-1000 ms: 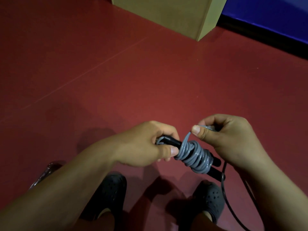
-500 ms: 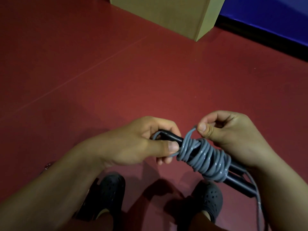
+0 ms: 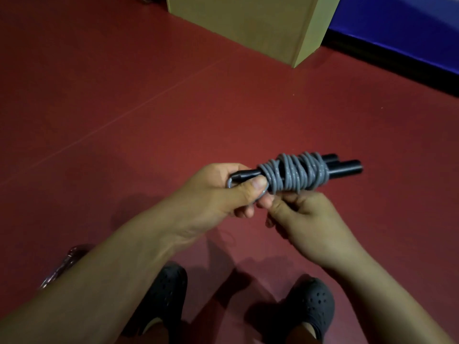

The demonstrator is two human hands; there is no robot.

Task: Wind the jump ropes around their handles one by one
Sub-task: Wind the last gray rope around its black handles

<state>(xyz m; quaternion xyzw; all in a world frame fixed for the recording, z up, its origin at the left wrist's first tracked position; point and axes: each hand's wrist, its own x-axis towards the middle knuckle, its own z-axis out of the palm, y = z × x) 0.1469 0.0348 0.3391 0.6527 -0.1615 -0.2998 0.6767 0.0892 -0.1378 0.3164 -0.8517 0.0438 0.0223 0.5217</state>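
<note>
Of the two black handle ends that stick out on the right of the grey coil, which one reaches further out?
The nearer, lower handle end reaches further right past the grey rope coil. The upper handle end behind it stops shorter.

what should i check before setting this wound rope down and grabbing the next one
1. Grey rope coiled around both black handles: ok.
2. Loose end tucked: cannot tell; right hand hides it under the coils.
3. Left hand gripping the handle tips: ok.
4. No slack trailing to the red floor: ok.
5. Next rope within reach: cannot tell; only a blurred object shows by the left forearm.
</note>
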